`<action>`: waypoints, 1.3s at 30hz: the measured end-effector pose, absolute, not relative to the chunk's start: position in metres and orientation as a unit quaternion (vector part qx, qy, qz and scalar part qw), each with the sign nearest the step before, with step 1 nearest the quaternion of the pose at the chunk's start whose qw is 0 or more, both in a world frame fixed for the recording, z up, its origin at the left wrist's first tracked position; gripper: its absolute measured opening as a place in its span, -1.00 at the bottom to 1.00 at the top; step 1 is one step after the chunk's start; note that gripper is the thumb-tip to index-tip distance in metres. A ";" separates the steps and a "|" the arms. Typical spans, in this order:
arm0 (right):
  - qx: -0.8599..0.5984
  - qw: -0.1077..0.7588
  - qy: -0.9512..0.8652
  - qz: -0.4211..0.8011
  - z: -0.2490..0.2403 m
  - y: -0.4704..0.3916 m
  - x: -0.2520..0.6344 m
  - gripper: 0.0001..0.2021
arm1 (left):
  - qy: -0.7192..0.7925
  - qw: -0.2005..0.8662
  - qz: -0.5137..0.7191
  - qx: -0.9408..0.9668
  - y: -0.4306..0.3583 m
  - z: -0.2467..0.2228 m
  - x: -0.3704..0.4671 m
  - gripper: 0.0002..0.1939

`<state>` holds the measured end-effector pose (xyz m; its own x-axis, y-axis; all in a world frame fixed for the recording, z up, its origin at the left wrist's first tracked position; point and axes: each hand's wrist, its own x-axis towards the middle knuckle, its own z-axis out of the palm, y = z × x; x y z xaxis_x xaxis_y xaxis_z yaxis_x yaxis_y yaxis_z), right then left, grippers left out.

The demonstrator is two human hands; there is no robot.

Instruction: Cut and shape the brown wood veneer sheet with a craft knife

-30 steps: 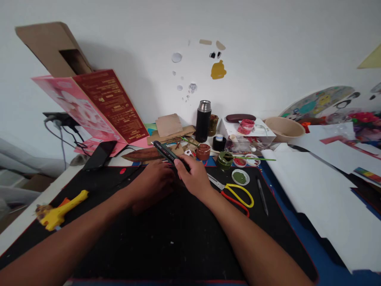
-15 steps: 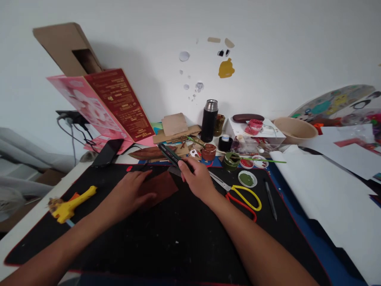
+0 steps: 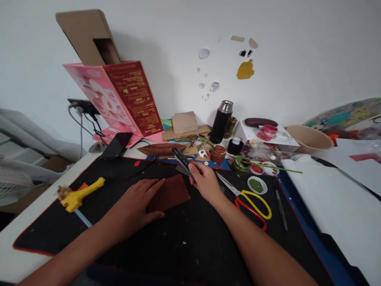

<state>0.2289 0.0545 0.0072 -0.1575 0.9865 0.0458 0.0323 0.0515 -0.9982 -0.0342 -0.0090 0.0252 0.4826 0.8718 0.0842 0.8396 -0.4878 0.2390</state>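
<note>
On the black mat [image 3: 184, 246] the brown sheet [image 3: 169, 192] was pressed flat by the left hand [image 3: 135, 204], fingers spread. Just beyond it, a knife [image 3: 182, 161] was pinched by the fingers of the right hand [image 3: 205, 182], its blade touching the sheet's far edge. Scissors [image 3: 248, 196] lay to the right, a flask [image 3: 220, 121] farther back on the counter [image 3: 18, 258].

Both my forearms are bare right up to the bottom edge of the frame, no sleeves or cuffs in view. My bare left hand [image 3: 135, 202]: no glove, no ring, no watch or band at the wrist. My bare right hand [image 3: 205, 182]: same, no glove, no ring that I can make out, wrist plain. Fingernails look short and unpainted, though they're small in the head view. No tape, bandage or markings visible on either arm. Nothing of my clothing shows.
</note>
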 end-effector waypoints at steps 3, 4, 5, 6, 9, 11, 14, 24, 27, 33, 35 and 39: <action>-0.459 0.462 -0.556 0.518 0.009 0.055 0.230 -0.56 | 0.479 0.130 0.087 0.864 -0.002 0.033 -0.040 -0.14; -0.459 0.461 -0.556 0.518 0.010 0.055 0.230 -0.56 | 0.473 0.144 0.085 0.865 0.001 0.035 -0.042 -0.14; -0.459 0.461 -0.556 0.518 0.010 0.054 0.230 -0.56 | 0.470 0.152 0.085 0.865 0.004 0.037 -0.044 -0.15; -0.457 0.459 -0.558 0.518 0.011 0.054 0.230 -0.57 | 0.467 0.157 0.084 0.866 0.007 0.038 -0.046 -0.15; -0.454 0.456 -0.566 0.515 0.011 0.054 0.230 -0.57 | 0.461 0.166 0.080 0.868 0.014 0.041 -0.050 -0.15; -0.454 0.455 -0.571 0.510 0.010 0.054 0.230 -0.57 | 0.452 0.175 0.074 0.871 0.018 0.043 -0.053 -0.14; -0.458 0.453 -0.574 0.506 0.010 0.054 0.231 -0.58 | 0.437 0.187 0.066 0.877 0.025 0.046 -0.058 -0.14; -0.463 0.447 -0.580 0.500 0.008 0.055 0.230 -0.57 | 0.403 0.210 0.059 0.889 0.047 0.049 -0.077 -0.08; -0.463 0.448 -0.579 0.500 0.006 0.055 0.231 -0.58 | 0.389 0.206 0.058 0.896 0.039 0.049 -0.073 -0.07; -0.459 0.450 -0.577 0.504 0.007 0.055 0.231 -0.61 | 0.392 0.223 0.023 0.892 0.036 0.049 -0.057 -0.05; -0.461 0.447 -0.576 0.505 0.008 0.055 0.230 -0.61 | 0.400 0.234 0.008 0.886 0.041 0.050 -0.053 -0.06; -0.460 0.446 -0.577 0.507 0.011 0.055 0.231 -0.61 | 0.409 0.241 0.020 0.880 0.047 0.048 -0.048 -0.11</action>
